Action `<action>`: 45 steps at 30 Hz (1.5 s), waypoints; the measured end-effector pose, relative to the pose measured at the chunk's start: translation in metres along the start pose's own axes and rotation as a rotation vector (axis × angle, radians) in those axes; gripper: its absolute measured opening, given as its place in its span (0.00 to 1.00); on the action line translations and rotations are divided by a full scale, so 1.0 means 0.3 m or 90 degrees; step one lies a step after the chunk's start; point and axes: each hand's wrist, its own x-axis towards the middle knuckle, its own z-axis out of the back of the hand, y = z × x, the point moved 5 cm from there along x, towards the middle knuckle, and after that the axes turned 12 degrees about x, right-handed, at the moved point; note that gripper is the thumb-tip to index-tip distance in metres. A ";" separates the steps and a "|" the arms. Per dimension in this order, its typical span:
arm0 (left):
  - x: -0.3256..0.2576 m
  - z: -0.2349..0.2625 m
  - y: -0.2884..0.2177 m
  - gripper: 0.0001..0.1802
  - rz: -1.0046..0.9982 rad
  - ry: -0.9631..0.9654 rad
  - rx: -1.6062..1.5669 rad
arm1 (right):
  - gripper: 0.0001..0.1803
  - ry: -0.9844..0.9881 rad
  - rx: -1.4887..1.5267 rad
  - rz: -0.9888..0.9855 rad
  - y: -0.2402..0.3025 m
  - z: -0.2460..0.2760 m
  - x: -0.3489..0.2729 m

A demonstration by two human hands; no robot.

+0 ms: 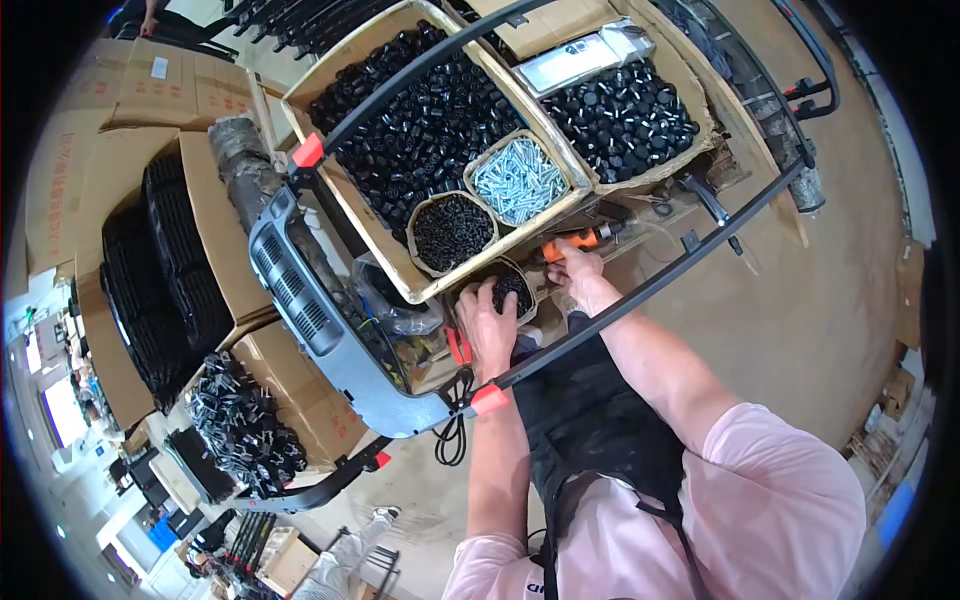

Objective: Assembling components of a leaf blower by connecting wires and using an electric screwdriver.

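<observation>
Pink fabric covers your shoulders above a black apron (pixel 600 400), and past it the bar of a black frame (pixel 740 212) crosses over both your forearms. Just left of your left hand (pixel 487 318) shows a red-handled tool (pixel 459 345). A small tub (pixel 533 288), round and light-rimmed, holds a heap of tiny black pieces (pixel 512 293), glossy and too fine to tell apart. It sits right at that hand: your bent, slightly parted fingers reach over its left side, though you cannot tell from here whether the tips pinch anything. The orange tool (pixel 570 246), with a dark end pointing right, lies just beyond your right hand (pixel 578 272); your fingers curl at its near side, and whether they close on it cannot be told. Farther out, a large pale-walled bin (pixel 390 255) carries loose black parts (pixel 420 110), with one tub of small dark pieces (pixel 455 232) and another of silvery screws (pixel 520 180) in its near corner. Beyond, to the right, black knobs (pixel 625 125) fill a second bin.
</observation>
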 end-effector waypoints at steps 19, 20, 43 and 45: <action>0.014 -0.056 0.080 0.11 0.002 0.050 -0.109 | 0.16 0.175 0.059 -0.074 0.252 0.315 -0.204; 0.008 -0.068 0.120 0.11 0.009 0.042 -0.106 | 0.16 0.223 0.014 -0.081 0.249 0.335 -0.242; -0.037 -0.152 0.160 0.13 0.406 0.360 -1.443 | 0.17 0.313 -0.101 -0.135 0.124 0.477 -0.557; -0.036 -0.162 0.142 0.13 0.376 0.379 -1.571 | 0.18 0.325 -0.103 -0.147 0.129 0.459 -0.600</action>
